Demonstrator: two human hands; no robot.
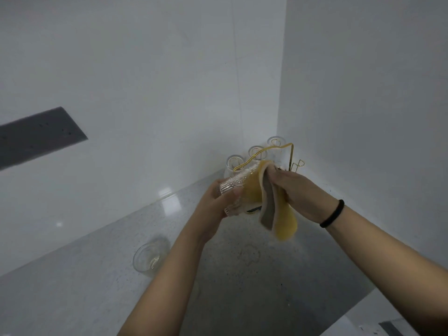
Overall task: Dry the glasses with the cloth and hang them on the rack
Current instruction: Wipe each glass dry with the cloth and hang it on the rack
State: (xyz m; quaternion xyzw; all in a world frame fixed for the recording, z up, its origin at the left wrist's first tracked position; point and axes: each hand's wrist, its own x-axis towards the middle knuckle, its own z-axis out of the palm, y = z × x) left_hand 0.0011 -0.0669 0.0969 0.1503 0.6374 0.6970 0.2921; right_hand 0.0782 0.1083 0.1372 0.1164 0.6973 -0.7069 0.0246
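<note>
Two hands meet above the speckled grey table (pixel 97 294), just in front of the rack. The left hand (pixel 215 202) curls its fingers around a ribbed clear glass (pixel 234 187), held tilted on its side in the air. The right hand (pixel 298 190) grips a yellow cloth (pixel 278 214) with a grey underside; part of the cloth is pushed into the glass's mouth, and the rest hangs down below the hand. A black band (pixel 332 213) circles the right wrist.

Just behind the hands, in the corner where two white walls meet, stands a gold wire rack (pixel 292 154). Three glasses (pixel 257 152) sit upside down on it in a row, their bases up. The held glass and cloth cover the rack's lower part, so how it stands on the table cannot be seen.

One more clear glass (pixel 150 258) stands upright on the table, well apart to the left, its right side hidden by the left forearm. A dark grey panel (pixel 36 137) on the left wall runs out of view at the edge.
</note>
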